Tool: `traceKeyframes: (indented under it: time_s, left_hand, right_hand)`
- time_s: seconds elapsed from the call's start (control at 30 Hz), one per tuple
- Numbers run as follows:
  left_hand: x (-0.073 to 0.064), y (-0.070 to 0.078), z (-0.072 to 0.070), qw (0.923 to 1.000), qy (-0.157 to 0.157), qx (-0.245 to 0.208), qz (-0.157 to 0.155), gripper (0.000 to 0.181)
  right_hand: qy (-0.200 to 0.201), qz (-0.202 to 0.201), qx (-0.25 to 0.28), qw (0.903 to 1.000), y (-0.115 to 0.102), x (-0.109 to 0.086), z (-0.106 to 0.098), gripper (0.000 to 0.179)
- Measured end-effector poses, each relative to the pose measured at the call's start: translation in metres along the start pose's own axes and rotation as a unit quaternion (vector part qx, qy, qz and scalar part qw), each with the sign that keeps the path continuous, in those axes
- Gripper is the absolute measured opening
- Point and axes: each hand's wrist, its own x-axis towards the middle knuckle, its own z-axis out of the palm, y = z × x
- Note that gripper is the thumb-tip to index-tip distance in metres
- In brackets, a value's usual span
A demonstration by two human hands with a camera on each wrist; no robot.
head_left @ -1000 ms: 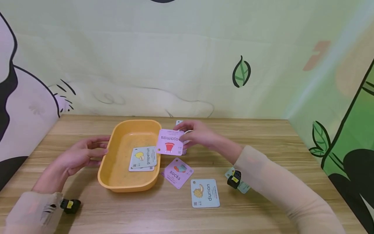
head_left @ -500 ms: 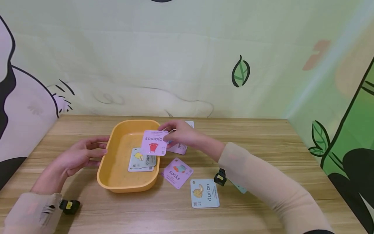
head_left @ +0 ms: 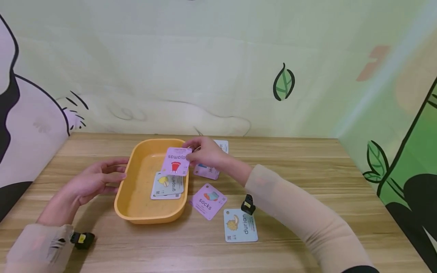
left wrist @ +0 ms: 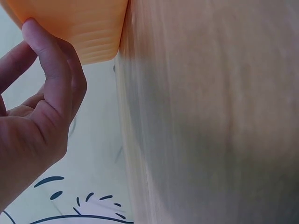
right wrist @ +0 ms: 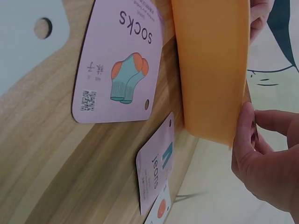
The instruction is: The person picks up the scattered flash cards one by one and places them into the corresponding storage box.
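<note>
Pajamas card (head_left: 175, 162) is up in the air over the right side of the yellow tray (head_left: 150, 220), and from our angle the print is upside down, red picture below the word. We've got it pinched at its right edge between the thumb and fingers of our right hand (head_left: 208, 155); the right wrist view shows it nearly edge-on, by the rim. It overlaps the top of the grapefruit card (head_left: 175, 185) from above, but we can't tell if the two touch. That one lies inside the tray on another card (head_left: 175, 196), with just a bit of the lower one poking out.

Our left hand (head_left: 93, 182) is at the tray's left side, fingers spread a little and gently bent, fingertips touching the outside of it. We can't see any of them hooked over the rim.

Just right of the tray, the purple socks card (head_left: 208, 201) sits tilted on the wooden table (head_left: 290, 159). Nearer us is the durian card (head_left: 239, 227), partly blocked by the little black gadget (head_left: 248, 204) at our right cuff. Past the socks there's the jeans card (head_left: 206, 172), partly behind our right hand, plus a white card (head_left: 222, 146) beyond it. Behind everything hangs a pale green backdrop (head_left: 153, 76) with a leaf (head_left: 283, 82) drawn on it.
</note>
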Motion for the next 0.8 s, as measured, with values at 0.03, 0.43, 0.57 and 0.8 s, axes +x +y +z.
traceKeyframes:
  time_s: [0.03,0.43,0.57,0.8]
  left_hand:
    - [0.000,0.000,0.000,1.0000,-0.001,-0.002,0.000,0.069]
    - [0.000,0.001,0.000,1.0000,-0.002,-0.003,-0.004,0.069]
    - [-0.001,0.002,-0.001,1.0000,-0.003,0.000,-0.006,0.070]
    - [0.000,0.001,-0.001,1.0000,-0.003,-0.001,-0.002,0.069]
  right_hand:
    - [0.002,-0.004,-0.009,1.0000,0.001,0.001,0.000,0.037]
    - [0.012,-0.025,-0.087,0.9958,0.008,0.001,-0.005,0.038]
    - [0.014,-0.022,-0.101,0.9946,0.009,-0.003,-0.012,0.034]
    - [-0.012,-0.020,-0.110,0.9937,0.017,-0.015,-0.029,0.035]
